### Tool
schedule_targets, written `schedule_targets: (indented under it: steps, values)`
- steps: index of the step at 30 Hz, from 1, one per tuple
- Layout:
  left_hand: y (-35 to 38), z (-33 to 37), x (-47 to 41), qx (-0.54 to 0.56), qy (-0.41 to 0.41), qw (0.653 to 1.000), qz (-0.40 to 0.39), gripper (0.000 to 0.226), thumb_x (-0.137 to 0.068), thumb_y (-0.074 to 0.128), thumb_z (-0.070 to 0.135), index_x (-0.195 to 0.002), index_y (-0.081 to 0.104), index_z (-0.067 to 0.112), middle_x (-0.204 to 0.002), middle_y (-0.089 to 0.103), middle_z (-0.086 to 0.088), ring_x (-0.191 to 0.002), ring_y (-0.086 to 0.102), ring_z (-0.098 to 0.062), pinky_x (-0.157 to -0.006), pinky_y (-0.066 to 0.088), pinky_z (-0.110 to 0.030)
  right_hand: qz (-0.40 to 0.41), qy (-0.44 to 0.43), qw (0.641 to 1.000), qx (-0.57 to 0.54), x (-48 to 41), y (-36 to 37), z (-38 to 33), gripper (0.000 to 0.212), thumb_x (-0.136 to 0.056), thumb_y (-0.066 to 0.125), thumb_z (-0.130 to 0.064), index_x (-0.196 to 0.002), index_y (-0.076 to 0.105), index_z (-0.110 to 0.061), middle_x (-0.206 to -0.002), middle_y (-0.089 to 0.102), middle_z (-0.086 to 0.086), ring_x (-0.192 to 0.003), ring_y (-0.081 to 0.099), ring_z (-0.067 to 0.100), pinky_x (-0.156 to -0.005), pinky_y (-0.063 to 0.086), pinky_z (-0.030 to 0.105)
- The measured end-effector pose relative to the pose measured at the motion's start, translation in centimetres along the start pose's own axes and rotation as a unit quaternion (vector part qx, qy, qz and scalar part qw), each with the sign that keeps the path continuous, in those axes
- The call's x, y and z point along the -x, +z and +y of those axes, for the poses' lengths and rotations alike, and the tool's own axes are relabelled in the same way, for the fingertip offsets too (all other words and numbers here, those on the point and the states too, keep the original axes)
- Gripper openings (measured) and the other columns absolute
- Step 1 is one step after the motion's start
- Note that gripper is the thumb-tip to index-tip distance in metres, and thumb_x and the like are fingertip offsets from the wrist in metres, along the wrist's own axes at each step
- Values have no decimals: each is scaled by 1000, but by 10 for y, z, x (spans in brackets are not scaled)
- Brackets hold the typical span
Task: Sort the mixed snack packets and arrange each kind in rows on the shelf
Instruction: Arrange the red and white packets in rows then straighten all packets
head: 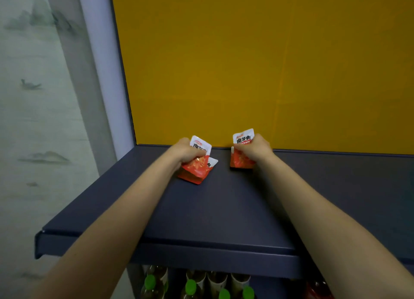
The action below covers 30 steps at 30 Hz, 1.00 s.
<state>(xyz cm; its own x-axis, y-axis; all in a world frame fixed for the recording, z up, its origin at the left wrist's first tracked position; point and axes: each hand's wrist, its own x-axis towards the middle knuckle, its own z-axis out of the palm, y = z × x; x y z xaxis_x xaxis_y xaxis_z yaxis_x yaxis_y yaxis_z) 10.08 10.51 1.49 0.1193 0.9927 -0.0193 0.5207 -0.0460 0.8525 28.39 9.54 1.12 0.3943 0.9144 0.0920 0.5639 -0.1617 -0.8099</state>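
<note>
Both my arms reach across a dark blue shelf (224,209) to its back edge. My left hand (186,151) grips a small bunch of red and white snack packets (197,166), tilted, their lower corners at the shelf surface. My right hand (255,149) grips another bunch of the same red and white packets (242,148), held upright close to the yellow back panel (257,63). The two bunches are about a hand's width apart. How many packets each hand holds is hidden by the fingers.
The shelf's front lip (201,254) runs below my forearms. Under it stand several bottles with green caps (190,285). A grey-white upright post (100,74) bounds the shelf on the left, with a painted wall (33,119) beyond.
</note>
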Motion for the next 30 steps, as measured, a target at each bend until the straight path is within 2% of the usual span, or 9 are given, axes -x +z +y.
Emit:
schedule_targets:
  steps: [4,7,9,11,13,16,19,23,30]
  values:
    - [18,-17,-16,-158,-42,986,21,58,-77,66,43,-118,56,1,-124,58,-18,-114,52,-31,-93,44,-40,30,28,997,63,-9,19,13,56,-84,61,-38,-129,44,-8,-134,51,13,-124,47,31,-99,38,38]
    - [20,-19,-18,-214,-49,975,32,80,-72,68,54,-128,46,0,-134,47,-16,-126,41,-31,-99,40,-39,43,30,990,134,-11,26,22,66,-85,58,-44,-134,37,-6,-142,37,15,-131,34,31,-105,32,38]
    - [20,-15,-17,-171,-55,984,23,83,-73,73,43,-132,35,-1,-132,47,-15,-123,46,-29,-92,42,-36,40,29,988,146,-13,27,23,66,-84,60,-43,-133,36,-5,-141,40,16,-131,36,32,-103,33,38]
    - [18,-12,-18,-156,-57,986,3,73,-72,75,40,-125,44,0,-122,57,-14,-111,57,-28,-81,45,-34,27,30,990,137,-15,26,21,63,-84,61,-41,-130,36,-5,-136,48,16,-128,42,32,-101,35,37]
    - [15,-14,-19,-134,-51,989,-18,53,-68,79,36,-104,60,2,-103,66,-12,-91,64,-26,-73,48,-32,11,39,992,121,-15,22,20,64,-84,63,-39,-131,37,-5,-135,50,15,-126,46,31,-99,38,37]
    - [11,-18,-13,-67,-38,996,-40,23,-72,77,22,-79,59,10,-78,64,-7,-67,60,-19,-61,47,-25,-8,47,992,118,-10,15,21,58,-83,63,-40,-127,47,-6,-132,53,13,-123,50,30,-93,44,33]
    - [8,-20,-7,-13,-2,999,-52,20,-79,70,15,-95,59,8,-94,66,-13,-72,61,-19,-70,50,-30,-7,41,993,113,5,4,22,51,-84,58,-42,-120,53,-7,-126,56,15,-118,53,32,-88,45,33]
    - [11,-14,3,42,7,994,-104,42,-85,64,17,-121,50,1,-101,66,-17,-76,64,-22,-73,53,-36,27,27,998,58,40,-29,24,44,-86,56,-40,-112,59,-5,-109,61,11,-107,57,31,-80,44,32]
    - [66,35,59,145,143,970,-130,35,-89,59,16,-109,31,12,-109,55,-14,-76,59,-17,-62,50,-31,173,9,984,-33,146,-116,59,17,-81,65,-29,-95,62,-19,-101,65,5,-99,60,23,-86,48,35]
